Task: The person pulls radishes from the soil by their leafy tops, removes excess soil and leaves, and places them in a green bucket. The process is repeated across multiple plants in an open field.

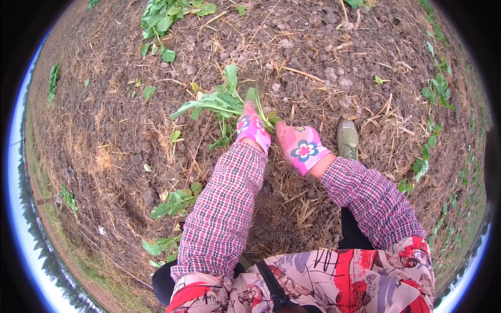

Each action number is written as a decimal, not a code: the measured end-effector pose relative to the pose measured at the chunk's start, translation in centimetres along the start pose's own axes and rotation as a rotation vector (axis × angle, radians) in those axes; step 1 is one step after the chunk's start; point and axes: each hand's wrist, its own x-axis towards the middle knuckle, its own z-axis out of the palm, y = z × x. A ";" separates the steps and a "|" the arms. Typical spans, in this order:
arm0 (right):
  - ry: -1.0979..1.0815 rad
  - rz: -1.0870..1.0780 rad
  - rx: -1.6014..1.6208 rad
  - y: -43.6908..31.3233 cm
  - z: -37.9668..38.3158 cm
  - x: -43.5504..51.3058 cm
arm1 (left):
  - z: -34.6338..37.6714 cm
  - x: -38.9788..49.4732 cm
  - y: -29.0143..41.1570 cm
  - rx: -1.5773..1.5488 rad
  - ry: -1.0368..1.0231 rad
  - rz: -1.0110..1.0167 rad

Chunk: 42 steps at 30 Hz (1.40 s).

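My left hand (254, 124), in a pink floral glove, is closed around the stems of a leafy green plant (213, 102). The broad leaves spread to the left of the hand, and some stalks run down on its right side. My right hand (300, 148), gloved the same way, is just to the right with its fingertips against the lower end of those stalks. Its fingers curl under and are mostly hidden, so its grip cannot be made out. Below both hands lies brown soil (297, 211) strewn with straw.
A heap of cut leafy greens (162, 19) lies ahead to the left. More leafy plants (176, 203) are by my left forearm, and a row of green plants (438, 92) runs along the right. My shoe (347, 139) stands beside my right hand. A thin string (197, 150) crosses the soil.
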 end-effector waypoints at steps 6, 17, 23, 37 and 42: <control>-0.075 0.115 0.259 2.6 -0.2 1.5 | -1.8 0.9 1.0 0.190 -0.263 -0.066; -0.391 0.442 0.936 3.9 -2.1 1.7 | -2.1 -0.7 1.3 0.553 -0.161 0.098; -0.207 0.157 0.453 3.9 -0.6 1.6 | -1.5 -0.8 0.8 0.703 -0.212 0.256; -0.142 0.205 0.052 4.5 0.1 1.3 | -2.8 0.2 0.7 0.852 -0.370 0.109; -0.216 0.370 0.515 4.9 0.8 1.6 | -3.1 1.4 -1.2 0.691 -0.353 0.044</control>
